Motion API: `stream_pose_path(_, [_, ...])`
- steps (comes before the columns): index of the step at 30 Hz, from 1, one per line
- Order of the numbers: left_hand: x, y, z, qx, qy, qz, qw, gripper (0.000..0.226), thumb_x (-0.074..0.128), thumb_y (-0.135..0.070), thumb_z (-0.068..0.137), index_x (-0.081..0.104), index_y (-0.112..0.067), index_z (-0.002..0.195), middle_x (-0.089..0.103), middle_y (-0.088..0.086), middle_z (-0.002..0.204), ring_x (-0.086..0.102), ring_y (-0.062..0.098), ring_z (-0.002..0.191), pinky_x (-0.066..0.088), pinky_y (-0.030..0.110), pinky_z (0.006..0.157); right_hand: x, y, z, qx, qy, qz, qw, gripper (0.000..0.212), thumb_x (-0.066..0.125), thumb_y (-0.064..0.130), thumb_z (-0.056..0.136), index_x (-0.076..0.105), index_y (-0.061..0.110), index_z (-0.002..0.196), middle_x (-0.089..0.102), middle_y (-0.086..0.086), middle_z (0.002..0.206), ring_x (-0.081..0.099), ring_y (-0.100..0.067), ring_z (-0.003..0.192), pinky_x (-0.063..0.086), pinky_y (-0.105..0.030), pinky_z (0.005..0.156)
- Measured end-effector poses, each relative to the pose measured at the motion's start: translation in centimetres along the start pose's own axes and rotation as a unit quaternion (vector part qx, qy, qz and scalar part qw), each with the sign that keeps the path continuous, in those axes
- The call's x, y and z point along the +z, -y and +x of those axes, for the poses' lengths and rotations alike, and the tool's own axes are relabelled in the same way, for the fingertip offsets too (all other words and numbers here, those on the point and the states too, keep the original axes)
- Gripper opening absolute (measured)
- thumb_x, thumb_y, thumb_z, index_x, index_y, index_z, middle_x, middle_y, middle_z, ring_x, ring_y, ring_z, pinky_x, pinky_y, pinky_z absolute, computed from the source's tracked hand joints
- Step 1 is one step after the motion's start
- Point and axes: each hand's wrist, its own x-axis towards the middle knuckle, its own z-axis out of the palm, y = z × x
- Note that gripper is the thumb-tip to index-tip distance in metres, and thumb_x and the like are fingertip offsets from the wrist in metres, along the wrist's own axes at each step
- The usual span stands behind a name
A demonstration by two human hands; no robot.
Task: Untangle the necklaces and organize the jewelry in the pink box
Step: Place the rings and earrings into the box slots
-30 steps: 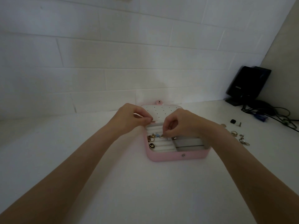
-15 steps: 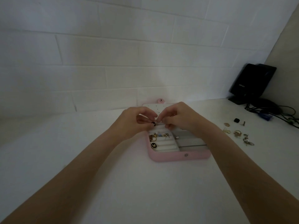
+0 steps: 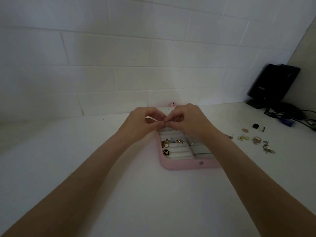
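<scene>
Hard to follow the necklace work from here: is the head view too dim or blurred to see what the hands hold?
Head view: dim and softly blurred; the left hand and right hand meet fingertip to fingertip above the pink box, and whatever they pinch is too small to resolve.

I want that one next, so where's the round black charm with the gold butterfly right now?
In the head view, the round black charm with the gold butterfly sits in the pink jewelry box, in its near-left corner on the white ring rolls, just below the gold rings.
</scene>
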Motion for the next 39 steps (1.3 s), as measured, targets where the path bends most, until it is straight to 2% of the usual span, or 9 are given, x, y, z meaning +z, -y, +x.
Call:
stream_pose_path(5, [-0.8, 0.6, 0.2, -0.037, -0.013, 0.037, 0.999, 0.012, 0.070, -0.011, 0.081, 0.067, -0.023, 0.080, 0.067, -0.005, 0.078, 0.059, 0.001, 0.060, 0.048, 0.014, 0.063, 0.4, -0.3, -0.7, 0.014, -0.013, 0.012, 1.000, 0.007, 0.075, 0.011, 0.075, 0.075, 0.010, 0.082, 0.059, 0.011, 0.068, 0.052, -0.001, 0.061, 0.040, -0.005, 0.061])
stream_pose_path(9, [-0.3, 0.8, -0.1, -0.065, 0.018, 0.019, 0.998, 0.013, 0.067, -0.005, 0.082, 0.069, -0.019, 0.080, 0.067, -0.001, 0.079, 0.061, 0.008, 0.067, 0.052, 0.016, 0.064, 1.4, -0.5, -0.7, -0.002, -0.014, -0.021, 1.000, 0.006, 0.074, 0.010, 0.075, 0.074, 0.011, 0.081, 0.056, 0.009, 0.071, 0.051, -0.001, 0.062, 0.040, -0.009, 0.063])
stream_pose_path(15, [0.0, 1.0, -0.3, -0.082, 0.029, -0.012, 0.996, 0.018, 0.064, -0.003, 0.083, 0.068, -0.021, 0.081, 0.067, -0.004, 0.078, 0.061, 0.009, 0.071, 0.051, 0.020, 0.074, 2.1, -0.5, -0.6, -0.047, -0.036, -0.067, 0.996, 0.003, 0.075, 0.009, 0.073, 0.074, 0.009, 0.077, 0.060, -0.002, 0.078, 0.053, -0.013, 0.067, 0.046, -0.030, 0.072])
stream_pose_path(22, [0.0, 1.2, -0.5, -0.115, 0.042, -0.090, 0.988, 0.011, 0.065, -0.006, 0.084, 0.070, -0.015, 0.085, 0.068, 0.001, 0.083, 0.063, 0.004, 0.071, 0.054, 0.017, 0.075, 1.4, -0.7, -1.0, -0.042, -0.004, -0.029, 0.999, 0.009, 0.076, 0.015, 0.075, 0.077, 0.009, 0.082, 0.067, -0.010, 0.081, 0.061, -0.023, 0.071, 0.048, -0.031, 0.070])
stream_pose_path(25, [0.2, 1.1, -0.3, -0.120, 0.036, -0.084, 0.989, 0.007, 0.067, -0.008, 0.082, 0.069, -0.013, 0.087, 0.067, 0.007, 0.087, 0.061, 0.011, 0.076, 0.053, 0.026, 0.082, 1.0, -0.8, -0.9, -0.001, 0.008, 0.003, 1.000, 0.006, 0.075, 0.010, 0.074, 0.076, 0.009, 0.080, 0.065, 0.002, 0.069, 0.060, -0.006, 0.063, 0.047, -0.023, 0.066])
stream_pose_path(27, [0.2, 1.2, -0.3, -0.123, 0.034, -0.078, 0.989, 0.007, 0.066, -0.007, 0.083, 0.069, -0.012, 0.087, 0.066, 0.009, 0.088, 0.061, 0.013, 0.076, 0.053, 0.029, 0.084, 0.7, -0.9, -0.9, 0.019, 0.001, 0.020, 1.000, 0.007, 0.074, 0.007, 0.075, 0.076, 0.010, 0.081, 0.062, 0.013, 0.064, 0.057, 0.006, 0.058, 0.044, -0.009, 0.063])
stream_pose_path(30, [0.3, 1.2, -0.1, -0.129, 0.031, -0.078, 0.988, 0.008, 0.065, -0.006, 0.084, 0.069, -0.012, 0.087, 0.065, 0.005, 0.084, 0.060, 0.012, 0.072, 0.054, 0.023, 0.077, 0.2, -0.9, -0.9, 0.044, -0.007, 0.018, 0.999, 0.008, 0.072, 0.008, 0.077, 0.076, 0.011, 0.082, 0.061, 0.017, 0.064, 0.055, 0.014, 0.059, 0.040, -0.002, 0.062])
stream_pose_path(33, [0.6, 1.0, 0.0, -0.134, 0.027, -0.079, 0.988, 0.009, 0.070, -0.012, 0.081, 0.067, -0.009, 0.089, 0.064, 0.001, 0.078, 0.060, 0.009, 0.069, 0.052, 0.015, 0.066, 0.0, -0.4, -0.7, 0.055, 0.027, -0.018, 0.998, 0.007, 0.075, 0.011, 0.075, 0.076, 0.011, 0.082, 0.059, 0.016, 0.059, 0.054, 0.009, 0.055, 0.039, -0.003, 0.057])
stream_pose_path(39, [0.8, 1.0, 0.0, -0.126, 0.035, -0.063, 0.989, 0.009, 0.069, -0.009, 0.082, 0.063, -0.012, 0.087, 0.058, 0.000, 0.075, 0.055, 0.007, 0.064, 0.049, 0.012, 0.061, 0.0, 0.9, -0.4, 0.076, 0.066, -0.081, 0.992, 0.008, 0.073, 0.017, 0.078, 0.076, 0.010, 0.082, 0.056, 0.005, 0.057, 0.047, -0.004, 0.053, 0.036, -0.005, 0.045])
